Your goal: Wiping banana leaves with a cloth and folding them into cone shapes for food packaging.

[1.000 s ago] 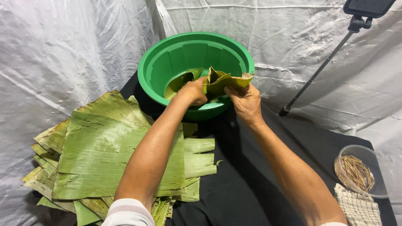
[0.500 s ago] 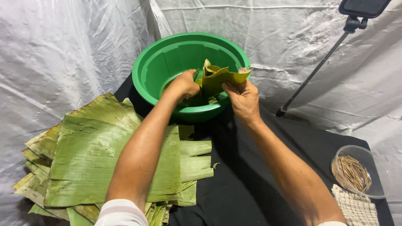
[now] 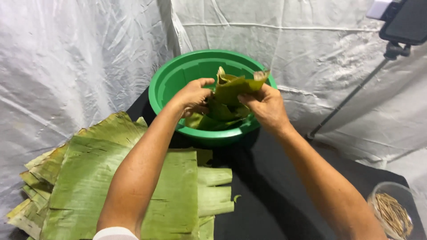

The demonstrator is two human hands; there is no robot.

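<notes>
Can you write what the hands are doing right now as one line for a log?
left hand: inside green basin | right hand: holds folded leaf cone over basin | leaf stack: flat, left side

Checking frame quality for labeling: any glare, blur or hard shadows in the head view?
Head view: lighting even; both hands sharp, left hand and right hand. Soft sheen on the white sheeting, nothing blown out. Dark shadow under the green bowl on the black cloth. Phone clipped at the top edge.

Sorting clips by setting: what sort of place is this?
Probably a makeshift filming spot for food wrapping: crinkled white plastic sheeting as backdrop, a phone on a tripod, and a black-covered table with stacked green banana leaves and a round green plastic basin.
</notes>
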